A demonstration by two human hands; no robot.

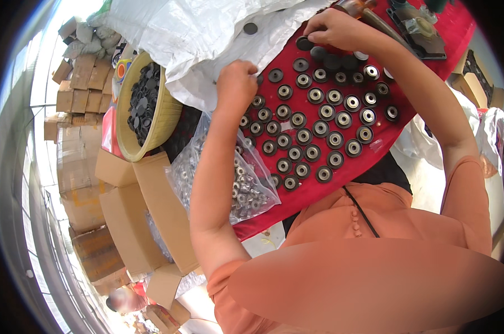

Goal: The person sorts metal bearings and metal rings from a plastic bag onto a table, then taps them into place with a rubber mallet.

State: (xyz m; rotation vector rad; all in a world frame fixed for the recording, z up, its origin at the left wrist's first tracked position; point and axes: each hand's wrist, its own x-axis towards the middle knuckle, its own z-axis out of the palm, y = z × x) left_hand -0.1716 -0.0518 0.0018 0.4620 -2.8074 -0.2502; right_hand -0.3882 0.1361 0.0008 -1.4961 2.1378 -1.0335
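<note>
Rows of small black wheels with metal bearings (312, 152) lie on the red tabletop (349, 173). At the far side, my right hand (334, 29) pinches a round black cap (304, 43) at its edge. Several plain black caps (333, 62) lie just below that hand. My left hand (236, 82) is closed at the left edge of the wheels, beside the white sheet. A dark bit shows by its fingertips, but the fingers mostly hide it. Two wheels near the hands, one of them a dark-faced wheel (275, 75), show no bright bearing.
A clear bag of metal bearings (243, 189) rests under my left forearm. Left of it stands a yellow basket (171, 106) of black caps. A white sheet (202, 39) covers the far left, with a metal tool (385, 25) at far right. Open cartons (132, 222) stand left.
</note>
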